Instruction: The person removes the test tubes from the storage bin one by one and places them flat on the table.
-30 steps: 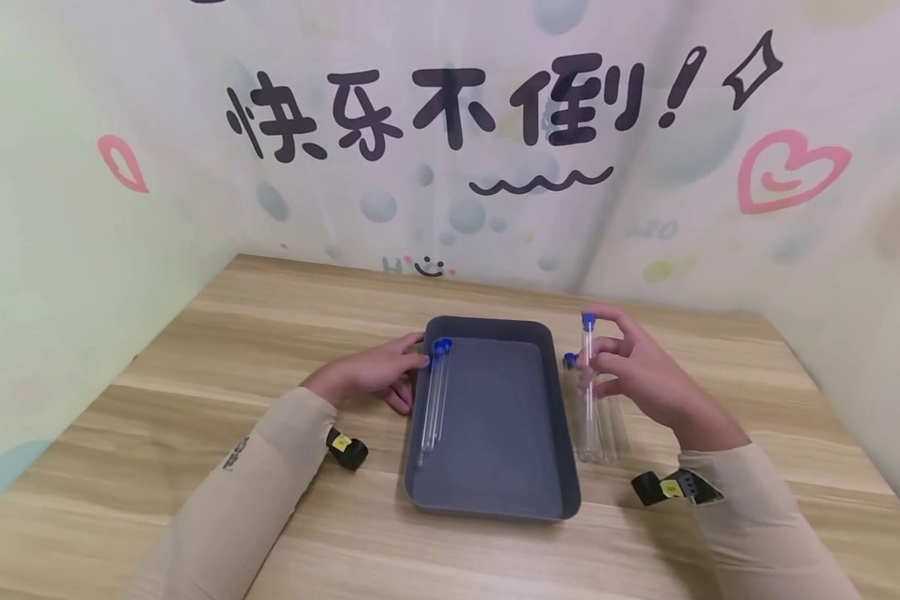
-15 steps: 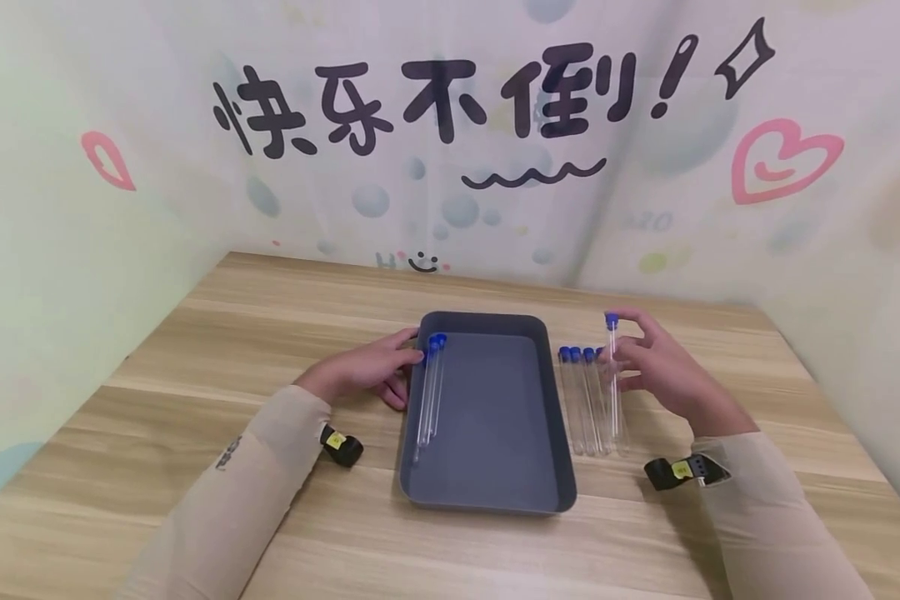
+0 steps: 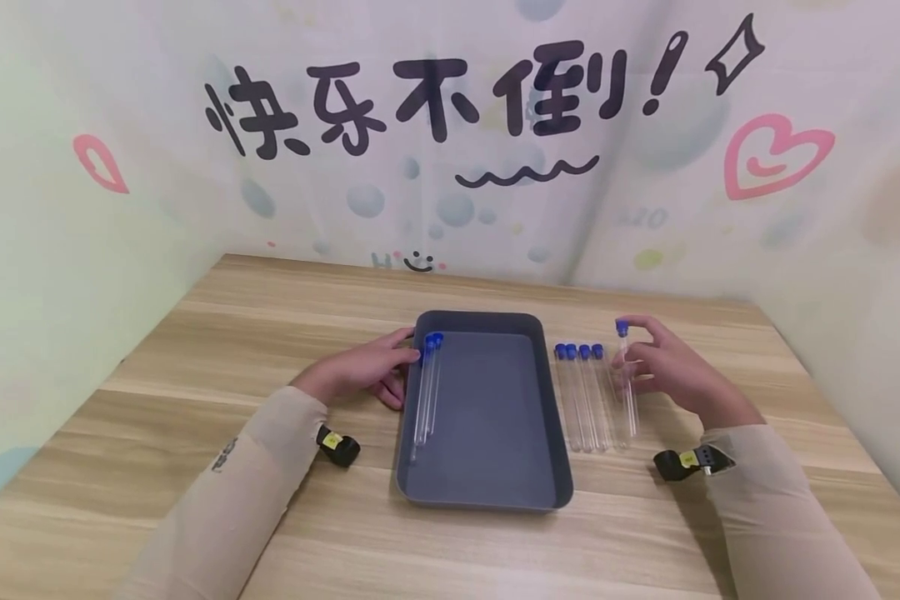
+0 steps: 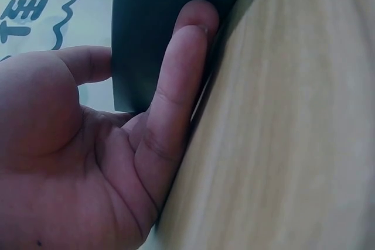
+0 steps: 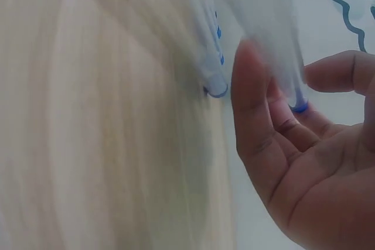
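A dark grey tray (image 3: 487, 487) lies at the table's middle with two clear blue-capped tubes (image 3: 426, 392) along its left side. My left hand (image 3: 412, 350) rests against the tray's outer left wall (image 4: 164, 27), one straight finger (image 4: 176, 86) laid along it. My right hand (image 3: 633, 342) pinches another blue-capped tube (image 3: 628, 392) near its cap, tilted, with its lower end down by the table. This held tube (image 5: 281, 62) is blurred in the right wrist view. Just left of it, several capped tubes (image 3: 581, 396) lie in a row on the table.
The wooden table (image 3: 270, 333) is walled in by printed backdrops on three sides. Black wrist straps with yellow tags sit at my left wrist (image 3: 339, 446) and right wrist (image 3: 686, 462). Bare wood stretches left of the tray and along the front.
My right hand has carried its tube rightward and down, from above the row to the row's right end. The left hand has stayed at the tray wall.
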{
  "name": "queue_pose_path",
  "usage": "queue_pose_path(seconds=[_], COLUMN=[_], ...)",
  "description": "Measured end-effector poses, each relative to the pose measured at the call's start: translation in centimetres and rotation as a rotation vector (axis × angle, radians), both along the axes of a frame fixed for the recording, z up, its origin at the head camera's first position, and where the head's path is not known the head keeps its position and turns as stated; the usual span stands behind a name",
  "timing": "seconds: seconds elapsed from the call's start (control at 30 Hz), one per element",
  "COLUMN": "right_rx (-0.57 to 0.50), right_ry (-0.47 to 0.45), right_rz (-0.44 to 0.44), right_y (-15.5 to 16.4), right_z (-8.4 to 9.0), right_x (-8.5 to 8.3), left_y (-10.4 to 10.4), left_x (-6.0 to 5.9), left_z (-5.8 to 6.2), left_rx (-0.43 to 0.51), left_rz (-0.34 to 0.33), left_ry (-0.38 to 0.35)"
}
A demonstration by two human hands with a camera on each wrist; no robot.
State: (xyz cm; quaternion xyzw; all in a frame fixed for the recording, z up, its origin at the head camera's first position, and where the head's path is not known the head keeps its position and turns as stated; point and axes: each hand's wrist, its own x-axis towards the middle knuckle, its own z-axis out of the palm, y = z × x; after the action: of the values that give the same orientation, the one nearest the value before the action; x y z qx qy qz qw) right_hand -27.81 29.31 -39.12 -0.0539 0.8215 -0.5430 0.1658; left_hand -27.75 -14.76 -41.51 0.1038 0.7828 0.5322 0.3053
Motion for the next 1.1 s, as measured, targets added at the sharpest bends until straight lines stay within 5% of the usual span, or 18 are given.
queue_pose_path(seconds=[0.53, 1.1], right_rx=[0.097, 0.312], right_ry=[-0.016, 0.065], right_rz=[0.069, 0.043], right_y=[0.15, -0.52], right_z=[-1.02, -0.87], right_x=[-0.08, 0.02], left_y=[-0.11, -0.09], left_x=[-0.08, -0.07], left_z=[-0.27, -0.11], left_rx=[0.009, 0.018], left_rz=[0.013, 0.002], left_ry=[-0.007, 0.0])
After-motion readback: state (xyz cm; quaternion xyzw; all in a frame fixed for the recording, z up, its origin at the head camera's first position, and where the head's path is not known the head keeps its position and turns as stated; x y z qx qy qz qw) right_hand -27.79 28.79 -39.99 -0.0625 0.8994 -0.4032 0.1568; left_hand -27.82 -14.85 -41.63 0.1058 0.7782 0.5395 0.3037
